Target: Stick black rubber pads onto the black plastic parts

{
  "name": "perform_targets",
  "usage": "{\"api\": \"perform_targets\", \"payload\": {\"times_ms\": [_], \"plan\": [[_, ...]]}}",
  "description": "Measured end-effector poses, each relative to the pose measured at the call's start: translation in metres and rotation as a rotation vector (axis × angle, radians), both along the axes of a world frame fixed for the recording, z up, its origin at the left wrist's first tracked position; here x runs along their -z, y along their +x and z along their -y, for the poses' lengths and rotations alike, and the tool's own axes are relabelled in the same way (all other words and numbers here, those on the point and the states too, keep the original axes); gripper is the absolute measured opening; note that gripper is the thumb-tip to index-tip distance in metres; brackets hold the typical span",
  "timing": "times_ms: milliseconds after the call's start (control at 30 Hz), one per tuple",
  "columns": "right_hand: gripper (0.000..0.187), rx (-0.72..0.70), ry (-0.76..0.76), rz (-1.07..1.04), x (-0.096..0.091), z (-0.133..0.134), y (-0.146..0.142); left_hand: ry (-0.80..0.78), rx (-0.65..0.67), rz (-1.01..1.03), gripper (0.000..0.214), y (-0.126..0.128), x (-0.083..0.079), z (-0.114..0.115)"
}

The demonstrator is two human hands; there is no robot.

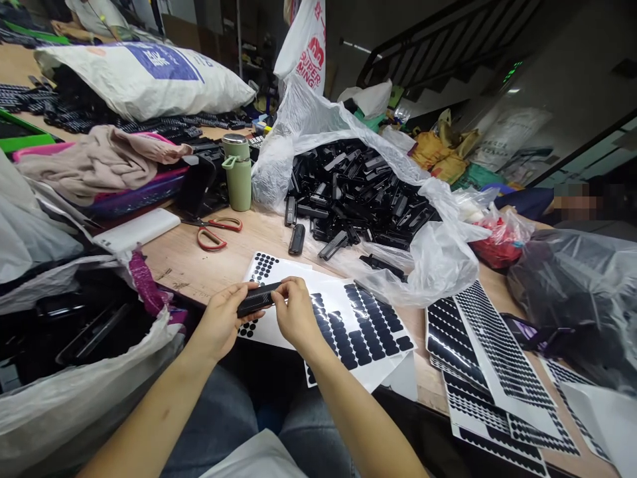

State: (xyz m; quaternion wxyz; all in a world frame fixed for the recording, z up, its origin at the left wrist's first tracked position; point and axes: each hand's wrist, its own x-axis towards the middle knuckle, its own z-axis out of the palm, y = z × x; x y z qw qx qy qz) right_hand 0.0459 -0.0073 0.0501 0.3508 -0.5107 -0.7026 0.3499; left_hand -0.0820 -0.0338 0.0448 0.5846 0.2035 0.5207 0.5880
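A small, oblong black plastic piece (259, 299) is held above the sticker sheets at the table's near edge. My left hand (223, 317) grips its left end between thumb and fingers. At its right end, my right hand (294, 311) is pinched closed against the piece; whether a sticker is between those fingertips is hidden. Under my hands lie a white sheet with round black stickers (265, 267) and a sheet with larger black stickers (361, 325). Beyond them, a clear plastic bag (438, 255) spills a heap of similar black pieces (358, 192).
Red-handled scissors (212, 234) and a green flask (237, 174) stand left of the heap. More sticker sheets (490, 372) are stacked at right. An open bag of black parts (94, 332) is at my left. Behind lies a large white sack (149, 79).
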Motion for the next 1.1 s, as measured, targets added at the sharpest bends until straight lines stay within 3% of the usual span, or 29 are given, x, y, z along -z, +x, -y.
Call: {"api": "perform_targets", "payload": {"times_ms": [100,200,267,367,533,733,833,1000,1100], "plan": [[0.006,0.07,0.014,0.041,0.008,-0.008,0.011,-0.026,0.018,0.0,0.013,0.003,0.004,-0.002],[0.024,0.298,-0.08,0.232,0.022,-0.029,0.034,-0.098,0.097,0.0,0.015,0.008,0.013,-0.004],[0.031,0.372,-0.186,0.42,0.033,-0.044,0.05,-0.125,0.181,-0.003,0.017,0.013,0.022,-0.004],[0.029,0.348,-0.27,0.529,0.046,-0.055,0.066,-0.123,0.244,-0.051,0.027,0.02,0.033,-0.004],[0.02,0.334,-0.275,0.498,0.056,-0.053,0.073,-0.104,0.238,-0.13,0.036,0.024,0.043,-0.003],[0.005,0.346,-0.278,0.393,0.054,-0.052,0.074,-0.089,0.248,-0.186,0.044,0.022,0.046,-0.002],[0.011,0.34,-0.259,0.298,0.049,-0.046,0.077,-0.088,0.244,-0.216,0.047,0.02,0.047,-0.001],[0.022,0.288,-0.358,-0.19,0.041,-0.017,0.075,-0.069,0.274,-0.231,0.05,0.019,0.051,0.0],[0.02,0.257,-0.383,-0.299,0.031,0.003,0.066,-0.02,0.271,-0.199,0.048,0.021,0.048,0.002]]}}
